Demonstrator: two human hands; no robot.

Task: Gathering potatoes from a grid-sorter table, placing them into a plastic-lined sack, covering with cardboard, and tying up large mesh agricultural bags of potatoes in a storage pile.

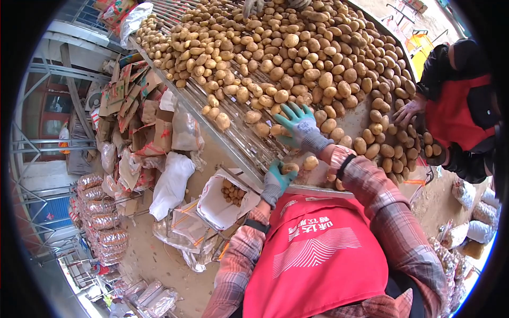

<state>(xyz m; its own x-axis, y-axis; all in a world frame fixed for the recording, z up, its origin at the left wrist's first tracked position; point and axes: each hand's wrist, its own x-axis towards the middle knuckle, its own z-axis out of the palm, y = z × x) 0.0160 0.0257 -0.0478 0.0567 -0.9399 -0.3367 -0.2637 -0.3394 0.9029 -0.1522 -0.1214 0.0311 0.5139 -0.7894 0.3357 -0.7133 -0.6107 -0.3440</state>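
Observation:
Many loose potatoes cover a slatted metal sorting table in front of me. My left hand, in a teal and grey work glove, holds one potato at the table's near edge. My right hand, gloved alike, lies with fingers spread at the near side of the heap, touching potatoes; whether it grips one is hidden under the palm. A loose potato rests on the flat metal between and to the right of my hands.
A white-lined container with some potatoes stands below the table's left edge. Cardboard and a white sack lie farther left, near filled bags. A co-worker reaches in at the right; another person's gloved hands are at the far side.

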